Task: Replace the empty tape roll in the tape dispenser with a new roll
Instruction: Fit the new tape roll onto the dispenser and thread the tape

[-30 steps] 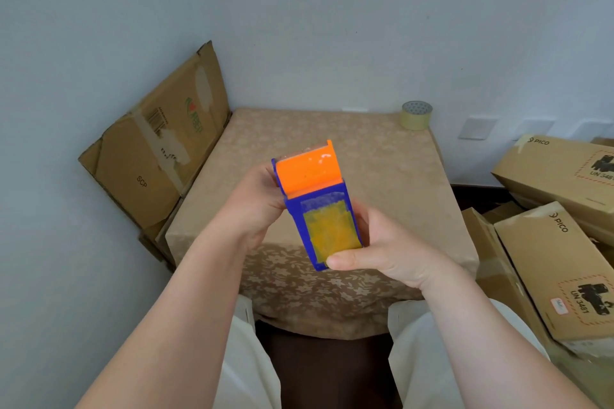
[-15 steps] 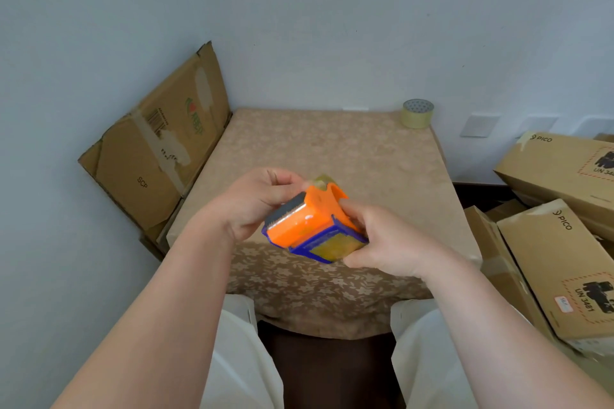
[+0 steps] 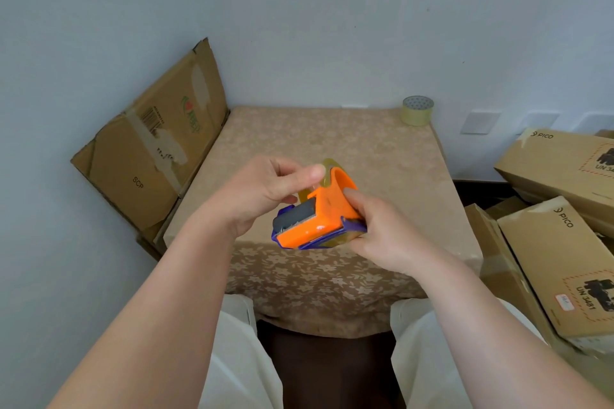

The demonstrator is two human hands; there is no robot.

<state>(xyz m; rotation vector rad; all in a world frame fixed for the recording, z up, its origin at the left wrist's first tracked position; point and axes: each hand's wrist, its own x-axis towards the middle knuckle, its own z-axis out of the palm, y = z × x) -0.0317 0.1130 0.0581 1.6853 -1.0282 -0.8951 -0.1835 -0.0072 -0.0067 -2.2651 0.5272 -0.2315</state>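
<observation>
I hold an orange and blue tape dispenser [image 3: 319, 219] in the air above the near edge of the table [image 3: 332, 149], tipped onto its side with its grey blade strip facing me. My right hand [image 3: 382, 236] grips its right end from below and behind. My left hand [image 3: 265, 192] pinches the yellowish tape roll [image 3: 327, 173] that sticks out at the dispenser's top; most of that roll is hidden by the housing and my fingers. A second, fuller roll of yellowish tape [image 3: 417, 110] stands at the table's far right corner.
The table wears a beige flowered cloth. A flattened cardboard box [image 3: 149, 149] leans on the wall to its left. Several Pico cardboard boxes [image 3: 564, 242] are stacked close on the right. My knees [image 3: 239, 359] are under the near edge.
The dispenser went from upright with its flat face toward me to lying on its side. My left hand moved from its back up to the roll at the top.
</observation>
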